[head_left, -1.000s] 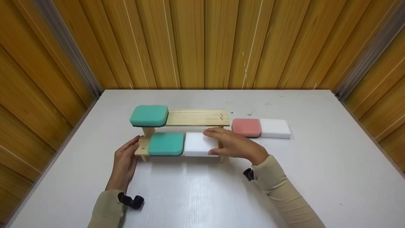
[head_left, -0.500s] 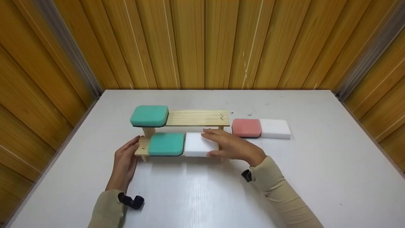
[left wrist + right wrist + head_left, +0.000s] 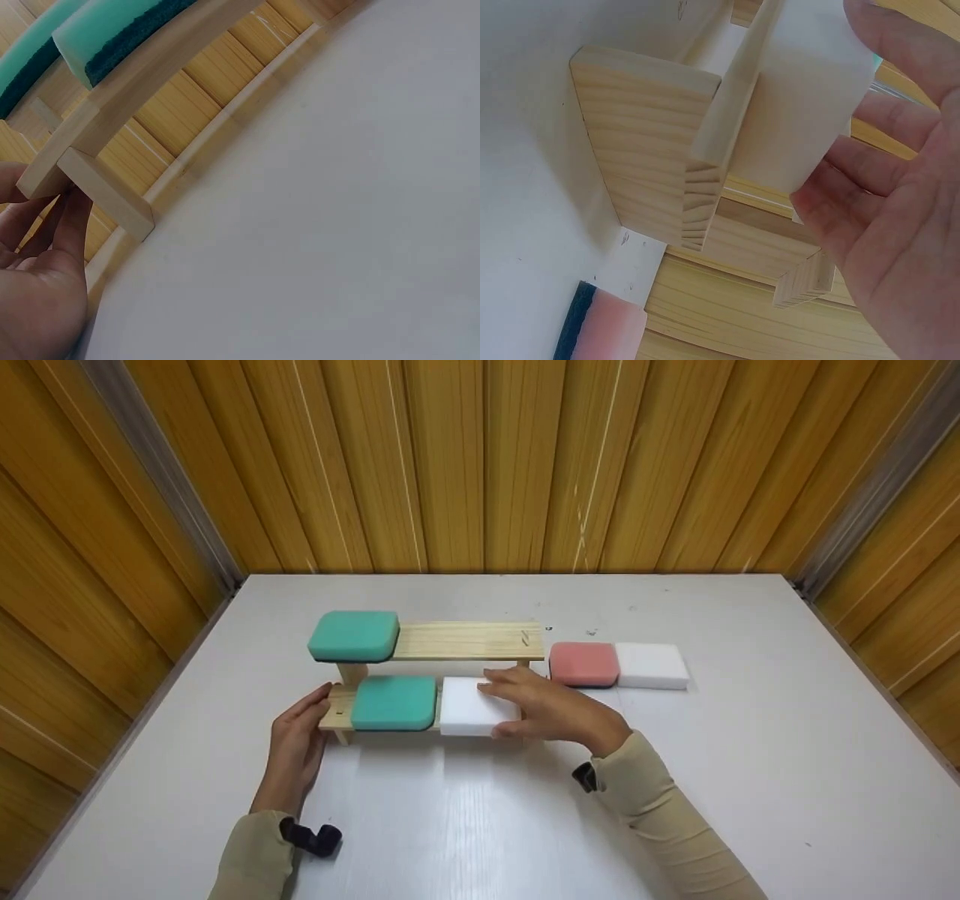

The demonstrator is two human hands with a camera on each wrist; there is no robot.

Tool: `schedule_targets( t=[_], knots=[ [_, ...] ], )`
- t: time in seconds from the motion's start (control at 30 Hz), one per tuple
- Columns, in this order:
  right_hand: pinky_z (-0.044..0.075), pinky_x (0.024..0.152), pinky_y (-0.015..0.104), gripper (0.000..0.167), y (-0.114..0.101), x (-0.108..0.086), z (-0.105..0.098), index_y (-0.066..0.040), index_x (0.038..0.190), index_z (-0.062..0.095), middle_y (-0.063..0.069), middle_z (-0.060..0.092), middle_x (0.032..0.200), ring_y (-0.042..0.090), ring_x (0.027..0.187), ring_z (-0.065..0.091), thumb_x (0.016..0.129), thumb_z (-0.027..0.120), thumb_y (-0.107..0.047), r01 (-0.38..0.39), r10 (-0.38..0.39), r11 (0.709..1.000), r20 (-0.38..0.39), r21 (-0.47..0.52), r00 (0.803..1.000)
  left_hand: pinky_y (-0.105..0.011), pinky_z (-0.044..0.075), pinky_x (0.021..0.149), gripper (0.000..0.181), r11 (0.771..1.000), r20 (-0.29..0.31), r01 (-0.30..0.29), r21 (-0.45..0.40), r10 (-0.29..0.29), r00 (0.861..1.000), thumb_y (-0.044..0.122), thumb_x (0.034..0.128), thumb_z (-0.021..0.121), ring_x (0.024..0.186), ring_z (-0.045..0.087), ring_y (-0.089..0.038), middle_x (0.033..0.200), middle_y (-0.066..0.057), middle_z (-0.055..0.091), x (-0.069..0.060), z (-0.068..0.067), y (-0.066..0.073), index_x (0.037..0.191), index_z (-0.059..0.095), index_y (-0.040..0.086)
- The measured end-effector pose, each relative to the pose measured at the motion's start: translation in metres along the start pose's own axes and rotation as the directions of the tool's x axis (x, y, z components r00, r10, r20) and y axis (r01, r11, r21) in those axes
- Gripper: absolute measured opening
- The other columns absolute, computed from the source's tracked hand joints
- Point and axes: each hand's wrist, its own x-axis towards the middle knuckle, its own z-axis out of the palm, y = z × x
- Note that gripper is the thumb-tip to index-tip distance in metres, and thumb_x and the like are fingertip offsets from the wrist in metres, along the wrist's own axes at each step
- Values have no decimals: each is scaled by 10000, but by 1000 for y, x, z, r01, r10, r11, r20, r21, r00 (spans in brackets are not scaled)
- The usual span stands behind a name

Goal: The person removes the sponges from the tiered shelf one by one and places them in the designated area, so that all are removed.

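Observation:
A two-step wooden rack (image 3: 472, 640) stands on the table. My left hand (image 3: 298, 739) grips the left end of its lower step; in the left wrist view the fingers (image 3: 71, 225) reach under the board. My right hand (image 3: 559, 709) holds a white sponge (image 3: 469, 705) at the right of the lower step, thumb on the near edge and fingers over the top and far side. The right wrist view shows the white sponge (image 3: 795, 97) tilted against the board's end. Left of it on that step lies a green sponge (image 3: 394, 703) with a dark underside.
Another green sponge (image 3: 354, 635) sits at the left of the upper step. On the table to the right of the rack, a pink sponge (image 3: 585, 664) and a second white sponge (image 3: 652, 665) lie side by side. Wood-patterned panels (image 3: 480, 465) rise behind the white table (image 3: 450, 825).
The white sponge in my right hand has shifted slightly toward me and right, widening its gap from the green one. My right hand moved a little left over it; my left stayed still.

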Motion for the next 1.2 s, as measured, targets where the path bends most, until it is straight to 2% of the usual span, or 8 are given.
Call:
schedule_targets(
  t=[0.23,0.4,0.57,0.87,1.2],
  knots=[
    [457,1063,447,560,0,-3,0,-59,1343,553,145,461,1447,307,1306,440,848,740,-242,38,-38,999,-13,23,999,-173,460,1039,486,1000,9,-1,-13,1,1000,113,989,512,1408,376,-180,1550,-89,344,0,-1,0,1451,391,26],
    [456,1062,453,554,2,-4,0,-58,1338,556,146,472,1431,314,1295,458,853,734,-256,65,-66,998,-22,-13,998,-185,469,1035,477,999,17,-1,-38,2,1000,87,990,498,1405,381,-189,1549,-95,343,1,0,-1,1451,390,23],
    [453,1065,454,547,3,-5,-1,-59,1332,561,143,479,1421,311,1287,467,854,732,-265,58,-58,998,-15,-22,998,-181,468,1032,481,999,10,6,-40,-5,1000,95,985,510,1408,377,-182,1550,-84,346,4,0,-2,1449,399,33],
    [497,1024,400,539,7,-10,3,-62,1298,593,140,513,1378,278,1240,509,828,759,-268,135,-136,990,-49,-28,989,-177,466,1030,481,1000,-3,8,-27,-8,1000,121,986,517,1405,380,-171,1549,-67,352,2,-3,-4,1448,405,44],
    [477,1045,405,533,7,-16,0,-83,1306,592,125,512,1397,269,1267,495,839,746,-288,155,-155,988,-59,-5,986,-185,455,1045,483,999,-13,4,-35,-4,1000,116,983,525,1408,376,-179,1544,-78,359,2,-3,-2,1443,407,33]
  ],
)
